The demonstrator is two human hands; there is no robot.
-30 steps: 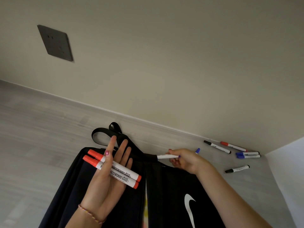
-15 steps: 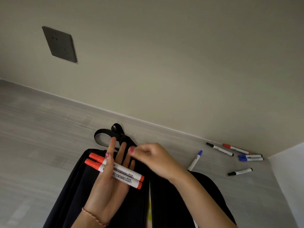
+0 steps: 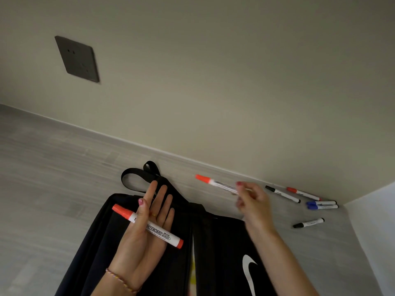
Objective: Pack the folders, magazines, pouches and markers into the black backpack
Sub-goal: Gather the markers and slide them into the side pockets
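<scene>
The light is dim and even, greyish-beige, with no glare and only faint soft shadows. The right hand (image 3: 253,201) and the marker (image 3: 218,184) it holds are smeared by motion blur. Wide-angle distortion bends the wall line toward the frame edges.

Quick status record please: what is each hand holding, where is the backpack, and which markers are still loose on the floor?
left hand: palm up, thumb pinning one fat orange-capped whiteboard marker
right hand: pinching a second orange-capped marker, blurred
black fabric backpack: flat on the grey floor under both hands
loose by the wall: slim black-capped marker, slim red-capped marker, two blue-capped markers, another black-capped marker
</scene>
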